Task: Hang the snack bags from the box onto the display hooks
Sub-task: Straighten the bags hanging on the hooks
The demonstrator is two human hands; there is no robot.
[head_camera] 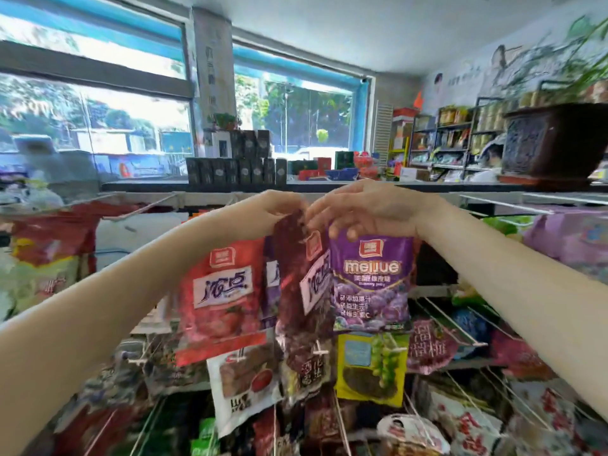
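Dark red snack bag (304,278) hung pinched at its top by my left hand (279,205), right hand (358,209) pinching beside it above the purple bag (371,281), steadying its hole for a hook I couldn't see.

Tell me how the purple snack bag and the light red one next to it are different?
The purple bag shows grapes and the word "meijue"; the light red bag shows a strawberry and a white label. The purple bag hangs fairly straight and faces us under the right hand; the light red bag tilts and looks blurry, lower left of the left hand. Both carry the same small red logo near the top.
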